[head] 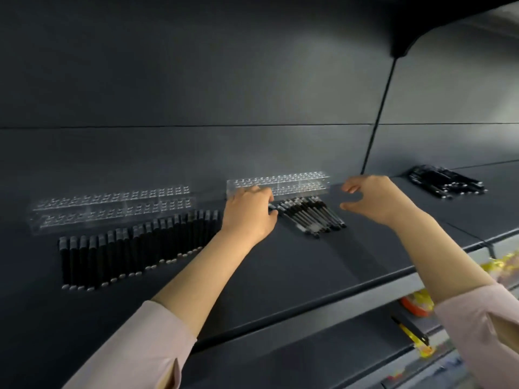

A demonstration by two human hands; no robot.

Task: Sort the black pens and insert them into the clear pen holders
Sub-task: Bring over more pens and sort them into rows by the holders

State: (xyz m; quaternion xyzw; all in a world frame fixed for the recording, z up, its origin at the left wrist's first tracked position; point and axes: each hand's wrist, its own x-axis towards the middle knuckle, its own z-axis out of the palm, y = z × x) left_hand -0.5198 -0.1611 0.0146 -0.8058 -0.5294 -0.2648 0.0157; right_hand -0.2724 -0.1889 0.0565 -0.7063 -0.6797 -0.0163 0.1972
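Fingers of the left hand (250, 213) curl over loose pens (310, 217), grip unclear; right hand (376, 199) hovers loosely curled, empty.

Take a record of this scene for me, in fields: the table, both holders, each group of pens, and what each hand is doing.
surface: dark table
left holder: clear, no pens in it, behind the pen row
right holder: clear, no pens in it, behind the centre pens
pen row: black, side by side, lying flat
centre pens: small bunch, lying flat
far pile: loose black pens, far right
left hand: on the centre pens' left end; grip unclear
right hand: over the table, holding nothing
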